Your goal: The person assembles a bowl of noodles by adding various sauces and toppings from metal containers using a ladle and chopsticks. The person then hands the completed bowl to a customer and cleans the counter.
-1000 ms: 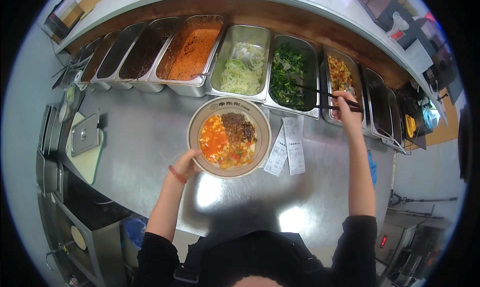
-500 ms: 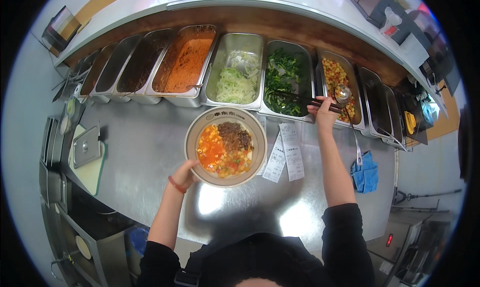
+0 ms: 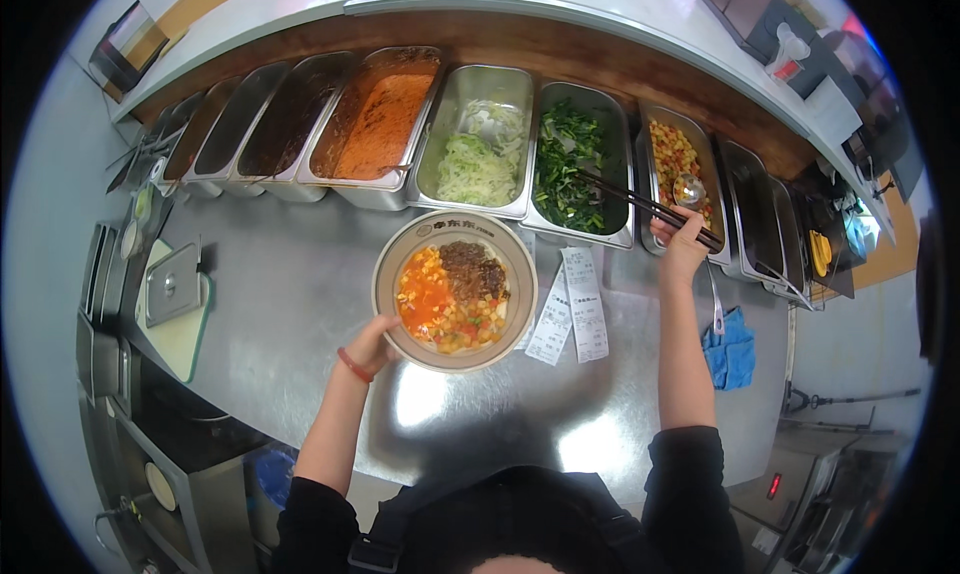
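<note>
Left hand [image 3: 372, 339] grips the bowl [image 3: 455, 290] rim — right hand [image 3: 682, 246] pinches chopsticks [image 3: 640, 206] over the greens tray [image 3: 578, 164].

Two long white paper slips [image 3: 568, 314] on steel counter [image 3: 290, 304], beside bowl [image 3: 455, 290].

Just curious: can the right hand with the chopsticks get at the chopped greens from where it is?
Probably yes: the right hand holds the chopsticks, whose tips already lie over the open greens tray, nothing between.
</note>
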The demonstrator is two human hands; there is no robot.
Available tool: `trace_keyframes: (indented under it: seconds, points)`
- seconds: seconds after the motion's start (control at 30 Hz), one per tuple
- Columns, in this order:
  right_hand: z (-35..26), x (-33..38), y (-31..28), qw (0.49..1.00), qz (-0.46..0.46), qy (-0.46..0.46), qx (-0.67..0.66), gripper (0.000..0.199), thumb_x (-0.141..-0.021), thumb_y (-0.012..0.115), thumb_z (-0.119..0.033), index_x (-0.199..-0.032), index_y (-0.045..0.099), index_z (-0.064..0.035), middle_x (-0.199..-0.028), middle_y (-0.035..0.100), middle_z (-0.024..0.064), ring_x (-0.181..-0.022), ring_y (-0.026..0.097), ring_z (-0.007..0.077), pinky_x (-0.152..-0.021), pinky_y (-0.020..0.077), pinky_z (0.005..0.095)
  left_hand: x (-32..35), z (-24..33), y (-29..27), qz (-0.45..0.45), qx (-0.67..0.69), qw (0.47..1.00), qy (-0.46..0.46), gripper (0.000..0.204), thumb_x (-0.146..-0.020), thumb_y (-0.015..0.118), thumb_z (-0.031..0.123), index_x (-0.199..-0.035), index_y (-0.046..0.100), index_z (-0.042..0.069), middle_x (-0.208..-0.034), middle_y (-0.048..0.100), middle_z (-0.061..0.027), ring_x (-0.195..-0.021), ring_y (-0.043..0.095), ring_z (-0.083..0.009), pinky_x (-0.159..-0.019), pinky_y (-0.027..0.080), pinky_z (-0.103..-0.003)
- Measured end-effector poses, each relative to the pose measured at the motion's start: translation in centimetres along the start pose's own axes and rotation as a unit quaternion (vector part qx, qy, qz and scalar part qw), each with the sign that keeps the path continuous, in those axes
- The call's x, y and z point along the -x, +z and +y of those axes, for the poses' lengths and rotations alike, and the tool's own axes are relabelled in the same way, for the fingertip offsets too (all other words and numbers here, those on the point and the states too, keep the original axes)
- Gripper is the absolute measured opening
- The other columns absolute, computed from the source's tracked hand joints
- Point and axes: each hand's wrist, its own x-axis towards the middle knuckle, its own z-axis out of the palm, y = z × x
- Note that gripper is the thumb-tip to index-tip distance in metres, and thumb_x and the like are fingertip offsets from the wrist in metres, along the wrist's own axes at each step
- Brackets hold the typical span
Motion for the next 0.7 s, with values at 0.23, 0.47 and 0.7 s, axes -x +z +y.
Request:
trace_keyframes:
  seconds: [0.23,0.47,0.7]
  points:
    - [-0.3,-0.4,-0.7,0.998,0.027,0.011,-0.047,0.031,-0.08,0.03,-0.024,-0.079,0.045,0.0023,-0.066,0.053,0.0139,-0.05,0.054,0.0174,-0.044,0.0461,0.0238,0.5,0.3,1.1,0.001,-0.003,1.0,0.022,0.046,-0.064,0.048,0.027,-0.103,0.04,0.003,-0.088,0.052,-0.0062,-0.075,0.052,-0.0136,-0.055,0.045,-0.023]
    - [-1.6,0.3,-1.2,0.995,0.022,0.027,-0.092,0.028,-0.079,0.034,-0.025,-0.08,0.045,0.0,-0.063,0.054,0.0105,-0.05,0.054,0.0156,-0.045,0.0454,0.0216,0.2,0.3,1.1,-0.016,0.015,0.999,0.023,0.04,-0.066,0.048,0.026,-0.099,0.042,0.004,-0.081,0.054,-0.0048,-0.069,0.053,-0.0115,-0.049,0.044,-0.022]
    - [-4.5,5.4,-0.3,0.974,-0.135,0.058,-0.173,0.025,-0.08,0.033,-0.023,-0.077,0.046,-0.0022,-0.061,0.052,0.0099,-0.048,0.049,0.0134,-0.045,0.0406,0.0209,0.5,0.3,0.4,-0.033,0.017,0.999,0.016,0.038,-0.069,0.048,0.026,-0.096,0.043,0.0,-0.082,0.054,-0.0081,-0.07,0.054,-0.0147,-0.06,0.046,-0.026]
